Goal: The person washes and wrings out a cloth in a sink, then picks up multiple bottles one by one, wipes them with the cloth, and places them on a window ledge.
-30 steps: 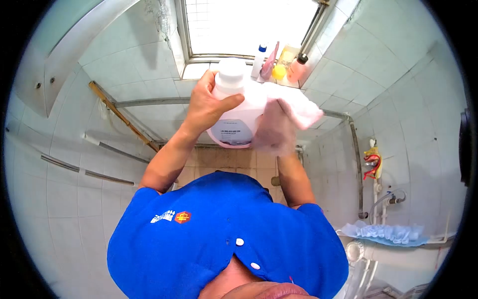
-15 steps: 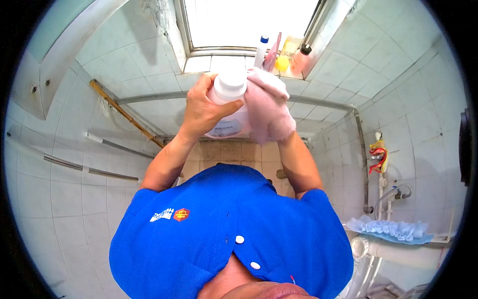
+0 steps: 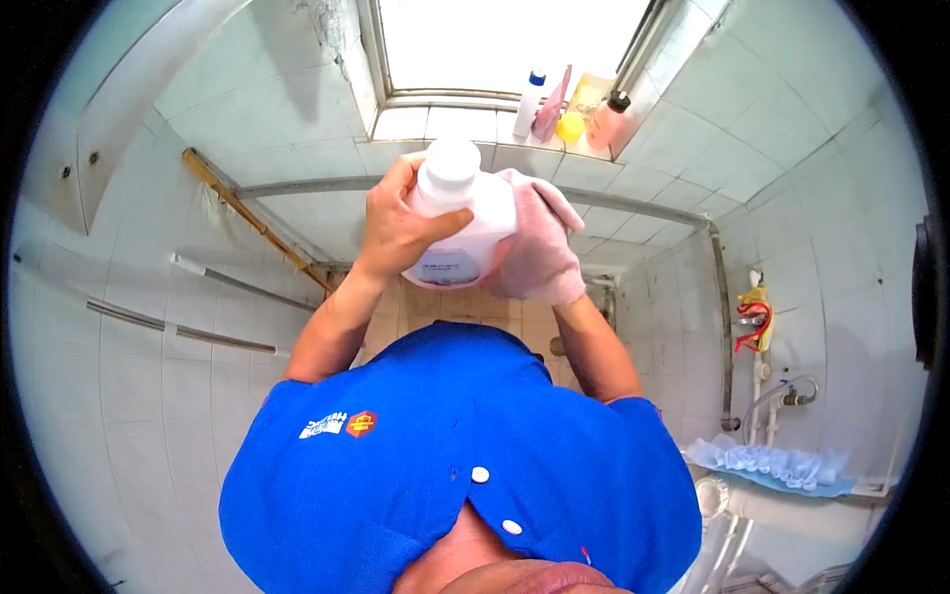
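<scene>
My left hand [image 3: 401, 223] is closed around the neck and shoulder of a white plastic bottle [image 3: 485, 213], thumb across the front. The bottle's white cap [image 3: 451, 163] points up, and a pale blue label [image 3: 447, 267] shows low on its side. A pink cloth [image 3: 544, 223] covers my right hand [image 3: 534, 262] and lies against the bottle's right side. Beneath the cloth the right fingers are hidden; its folded end sticks out at the top.
Several toiletries, including a pink bottle with a black cap [image 3: 606, 121], stand on the window sill [image 3: 460, 124]. A grey pipe [image 3: 643, 203] runs along the tiled wall. At lower right are a hose [image 3: 782, 391] and a blue ruffled cover [image 3: 777, 463].
The cloth-covered right hand has moved slightly down along the bottle, uncovering more of its right side. The bottle has shifted slightly left, still in my left hand.
</scene>
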A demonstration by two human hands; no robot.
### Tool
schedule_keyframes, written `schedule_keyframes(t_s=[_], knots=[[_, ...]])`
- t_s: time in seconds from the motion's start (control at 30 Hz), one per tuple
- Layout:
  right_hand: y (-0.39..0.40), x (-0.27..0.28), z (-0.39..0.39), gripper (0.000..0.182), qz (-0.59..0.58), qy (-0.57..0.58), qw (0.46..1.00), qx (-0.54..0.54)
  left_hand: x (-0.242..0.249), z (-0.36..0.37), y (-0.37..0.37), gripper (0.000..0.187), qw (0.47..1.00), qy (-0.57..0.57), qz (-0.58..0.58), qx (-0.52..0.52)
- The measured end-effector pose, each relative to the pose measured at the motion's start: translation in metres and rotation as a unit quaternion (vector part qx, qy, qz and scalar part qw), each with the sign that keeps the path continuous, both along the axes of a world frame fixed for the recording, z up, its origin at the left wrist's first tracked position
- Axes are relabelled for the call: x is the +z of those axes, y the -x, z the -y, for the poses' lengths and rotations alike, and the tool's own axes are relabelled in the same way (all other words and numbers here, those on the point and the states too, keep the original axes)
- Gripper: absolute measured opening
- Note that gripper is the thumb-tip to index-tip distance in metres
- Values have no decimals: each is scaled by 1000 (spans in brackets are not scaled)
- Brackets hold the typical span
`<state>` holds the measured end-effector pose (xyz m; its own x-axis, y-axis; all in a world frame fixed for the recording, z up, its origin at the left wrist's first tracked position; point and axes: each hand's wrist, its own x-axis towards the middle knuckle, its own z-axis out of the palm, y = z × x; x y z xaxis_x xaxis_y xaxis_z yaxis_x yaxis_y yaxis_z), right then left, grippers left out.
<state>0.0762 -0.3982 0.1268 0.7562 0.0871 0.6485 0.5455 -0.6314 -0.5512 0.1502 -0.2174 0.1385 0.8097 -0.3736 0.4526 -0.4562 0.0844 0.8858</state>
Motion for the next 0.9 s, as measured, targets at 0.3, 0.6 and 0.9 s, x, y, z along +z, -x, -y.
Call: schedule_keyframes(t_s=[0.3,0.6,0.9], knots=[[14,-42,7,73,70,17,990,-124,5,-1,-14,49,980,148,-98,-92],[21,15,12,28,-39,-115,987,-105,17,-5,-24,77,976,158,-96,-114],[5,16,20,26,-69,-216,967,-115,-49,-19,-3,89,936,157,-236,-208]])
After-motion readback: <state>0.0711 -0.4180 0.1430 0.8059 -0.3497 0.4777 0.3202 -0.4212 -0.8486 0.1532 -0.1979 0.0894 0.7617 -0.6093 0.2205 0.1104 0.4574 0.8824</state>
